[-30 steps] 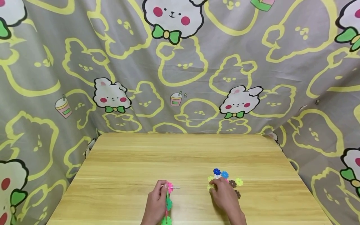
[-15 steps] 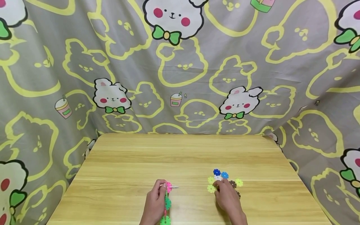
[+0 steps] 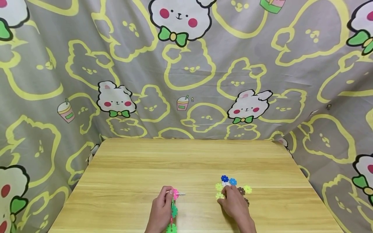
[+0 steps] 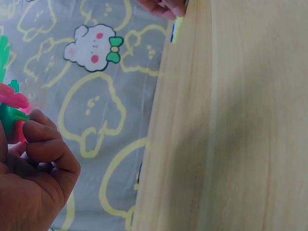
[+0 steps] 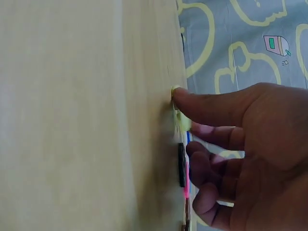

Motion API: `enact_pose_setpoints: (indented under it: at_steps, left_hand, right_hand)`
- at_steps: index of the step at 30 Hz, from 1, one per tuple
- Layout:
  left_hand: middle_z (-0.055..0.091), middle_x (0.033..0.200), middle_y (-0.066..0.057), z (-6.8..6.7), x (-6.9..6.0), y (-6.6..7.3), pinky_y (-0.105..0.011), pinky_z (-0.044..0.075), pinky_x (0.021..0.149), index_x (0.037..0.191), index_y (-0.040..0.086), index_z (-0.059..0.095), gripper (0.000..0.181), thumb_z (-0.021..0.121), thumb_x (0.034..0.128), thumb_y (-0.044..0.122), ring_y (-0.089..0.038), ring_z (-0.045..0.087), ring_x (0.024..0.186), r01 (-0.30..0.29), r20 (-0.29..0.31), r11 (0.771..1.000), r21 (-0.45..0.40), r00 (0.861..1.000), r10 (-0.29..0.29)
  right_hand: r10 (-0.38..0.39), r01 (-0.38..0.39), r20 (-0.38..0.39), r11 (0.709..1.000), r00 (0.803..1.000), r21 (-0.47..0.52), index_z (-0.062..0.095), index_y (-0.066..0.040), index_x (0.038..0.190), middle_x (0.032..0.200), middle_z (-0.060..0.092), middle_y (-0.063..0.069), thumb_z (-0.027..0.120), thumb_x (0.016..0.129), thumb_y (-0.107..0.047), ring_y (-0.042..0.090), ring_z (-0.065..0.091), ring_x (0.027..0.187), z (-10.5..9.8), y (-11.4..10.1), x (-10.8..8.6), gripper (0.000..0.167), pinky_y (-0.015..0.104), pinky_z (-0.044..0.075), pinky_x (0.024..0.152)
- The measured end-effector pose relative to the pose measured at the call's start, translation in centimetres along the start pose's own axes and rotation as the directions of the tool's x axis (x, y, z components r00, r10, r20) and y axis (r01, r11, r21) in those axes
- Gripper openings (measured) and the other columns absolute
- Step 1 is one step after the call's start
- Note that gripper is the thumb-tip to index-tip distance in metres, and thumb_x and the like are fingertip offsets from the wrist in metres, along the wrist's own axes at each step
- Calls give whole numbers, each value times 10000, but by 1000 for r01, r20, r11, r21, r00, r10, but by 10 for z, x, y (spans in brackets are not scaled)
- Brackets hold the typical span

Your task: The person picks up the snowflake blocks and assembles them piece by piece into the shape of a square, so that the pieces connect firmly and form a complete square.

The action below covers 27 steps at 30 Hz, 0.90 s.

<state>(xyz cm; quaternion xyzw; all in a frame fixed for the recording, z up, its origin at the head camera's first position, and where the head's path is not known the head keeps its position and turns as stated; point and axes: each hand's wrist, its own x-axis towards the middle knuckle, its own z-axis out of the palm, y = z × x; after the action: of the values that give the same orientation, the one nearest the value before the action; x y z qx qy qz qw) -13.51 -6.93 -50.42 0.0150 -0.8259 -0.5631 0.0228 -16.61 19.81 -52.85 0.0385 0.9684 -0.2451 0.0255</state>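
Observation:
My left hand (image 3: 162,200) grips a linked strand of plastic snowflake discs. At its top is a pink disc (image 3: 175,194) with a whitish disc (image 3: 182,194) seen edge-on; green discs (image 3: 174,211) hang below. In the left wrist view the curled left fingers (image 4: 50,149) hold the green and pink pieces (image 4: 13,98). Over the loose discs on the right, my right hand (image 3: 234,202) has its thumb and index finger at the edges of a yellow snowflake disc (image 3: 219,196), still low at the table. The right wrist view shows the thumb touching that disc (image 5: 175,91).
Around the right hand lie loose discs: dark blue (image 3: 224,178), light blue (image 3: 232,181), white (image 3: 225,183), brown (image 3: 241,191) and more yellow ones (image 3: 247,189). The wooden table (image 3: 186,158) ends at a patterned grey curtain (image 3: 189,81).
The right hand's thumb has moved left onto the near yellow disc, which has shifted slightly to the right. My left hand and its strand stay nearly where they were.

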Motion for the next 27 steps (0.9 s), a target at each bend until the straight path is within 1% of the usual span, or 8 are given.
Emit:
enact_pose_setpoints:
  at_steps: [3,6,11,15,17,19,23,27]
  left_hand:
    - [430,626,64,0,0,0,-201,385,494,1053,187,583,232,425,1037,356,-25,422,509,-2,2,1000,8,1000,2]
    - [427,622,69,-1,0,1,-200,386,493,1056,186,583,216,427,1040,334,-23,421,505,-3,0,1000,16,1000,3]
    - [426,615,77,-1,0,2,-197,386,485,1049,191,587,196,434,1040,313,-18,419,495,-5,-6,1000,15,1000,5]
    - [417,611,78,-1,-1,3,-193,380,480,1046,190,589,183,440,1039,298,-15,411,491,-1,-9,1000,16,1000,1]
    - [413,608,77,-1,-1,3,-192,375,478,1048,189,589,182,441,1039,294,-14,406,490,2,-8,1000,19,1000,-1]
    - [414,607,77,-1,-1,3,-193,374,476,1046,187,589,185,441,1038,297,-16,406,488,3,-9,1000,19,1000,-3]
    - [417,604,74,0,-1,3,-194,373,472,1034,181,590,196,444,1036,312,-20,409,484,3,-12,1000,10,1000,-3]
    - [404,604,74,1,-1,3,-193,364,466,1015,166,587,224,442,1034,336,-19,400,487,4,-10,1000,6,1000,-4]
  right_hand:
    - [-3,2,35,1000,999,27,532,-139,920,757,488,-11,776,796,-214,149,443,658,-1,-2,0,283,281,347,556]
    - [-17,12,64,998,998,68,518,-142,963,717,494,-11,726,845,-203,150,450,629,-2,-5,-2,247,278,346,540]
    - [-57,54,18,986,998,155,570,-137,1077,773,513,-38,695,873,-187,96,442,634,1,-9,-5,244,222,361,558]
    - [-92,93,-15,965,996,244,600,-135,1133,771,506,-54,671,893,-161,60,422,621,2,-15,-4,251,198,359,544]
    - [-98,96,-9,946,995,309,595,-136,1140,756,501,-52,651,909,-152,51,423,615,1,-20,-4,238,196,370,543]
    - [-103,95,2,918,995,385,585,-130,1146,741,504,-39,637,920,-144,52,429,604,-1,-26,-5,232,199,379,541]
    - [-138,97,40,847,990,523,567,-127,1156,733,530,-6,617,936,-156,89,488,601,-2,-39,-9,227,206,413,553]
    - [-210,114,85,778,974,618,557,-147,1157,764,561,29,599,949,-174,161,567,650,-4,-51,-13,214,238,482,596]
